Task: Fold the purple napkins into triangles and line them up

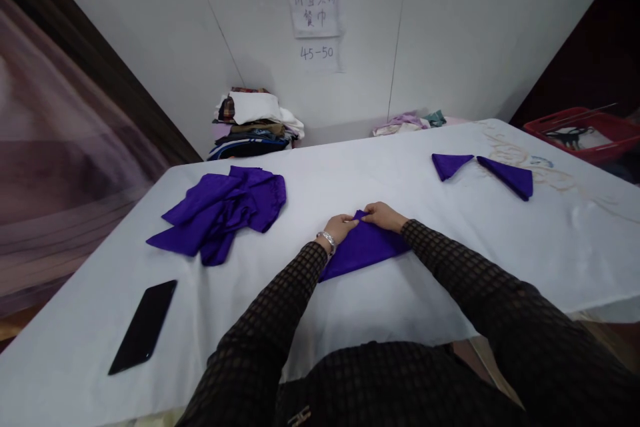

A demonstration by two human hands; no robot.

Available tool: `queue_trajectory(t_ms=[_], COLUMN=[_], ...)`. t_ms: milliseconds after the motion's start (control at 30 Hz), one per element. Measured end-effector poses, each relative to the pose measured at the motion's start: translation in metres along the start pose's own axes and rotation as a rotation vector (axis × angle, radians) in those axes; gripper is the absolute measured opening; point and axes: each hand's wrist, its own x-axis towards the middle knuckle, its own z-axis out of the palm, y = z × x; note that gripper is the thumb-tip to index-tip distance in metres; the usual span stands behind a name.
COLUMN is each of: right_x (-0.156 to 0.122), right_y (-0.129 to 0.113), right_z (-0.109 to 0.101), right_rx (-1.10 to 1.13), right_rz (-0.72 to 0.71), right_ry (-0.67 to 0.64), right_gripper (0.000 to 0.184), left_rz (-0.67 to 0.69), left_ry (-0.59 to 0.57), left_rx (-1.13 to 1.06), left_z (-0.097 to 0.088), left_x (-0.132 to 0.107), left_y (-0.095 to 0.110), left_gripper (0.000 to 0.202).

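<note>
A purple cloth napkin (pixel 367 247) lies in front of me, folded into a triangle with its point away from me. My left hand (pixel 341 227) pinches the napkin near that far point, a silver bracelet on its wrist. Just right of the point, my right hand (pixel 384 216) pinches the same napkin between thumb and fingers. Two purple napkins folded into small triangles, a shorter one (pixel 451 165) and a longer one (pixel 507 175), rest at the far right. On the left is a loose heap of unfolded purple napkins (pixel 225 207).
A black phone (pixel 143 327) lies near the left front of the white-covered table (pixel 400 307). Stacked clothes (pixel 255 123) and more fabric (pixel 407 123) are beyond the far edge. A red basket (pixel 590 133) stands at the far right. Handwritten paper signs (pixel 316 23) hang on the wall.
</note>
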Motion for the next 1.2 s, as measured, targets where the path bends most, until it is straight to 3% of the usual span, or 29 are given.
queue_trajectory(t_ms=[133, 267, 500, 667, 933, 1200], right_x=[0.009, 0.011, 0.01, 0.006, 0.0, -0.003], right_y=[0.003, 0.007, 0.009, 0.008, 0.006, 0.002], right_z=[0.005, 0.008, 0.013, 0.015, 0.016, 0.017], right_rx=[-0.1, -0.181, -0.264, -0.291, -0.307, -0.316], right_rz=[0.0, 0.007, 0.03, 0.039, 0.053, 0.05], right_ry=[0.013, 0.041, 0.066, 0.073, 0.097, 0.113], right_gripper=[0.006, 0.011, 0.019, 0.023, 0.027, 0.031], left_rz=[-0.015, 0.078, 0.174, 0.233, 0.269, 0.331], left_ry=[-0.002, -0.001, 0.115, 0.251, 0.375, 0.414], left_rx=[0.094, 0.275, 0.401, 0.441, 0.354, 0.365], left_z=[-0.018, -0.032, -0.036, -0.033, -0.029, -0.028], left_x=[-0.026, -0.063, -0.106, -0.121, -0.132, -0.129], left_y=[-0.014, -0.031, -0.053, -0.066, -0.082, -0.089], left_gripper=[0.034, 0.043, 0.046, 0.041, 0.038, 0.036])
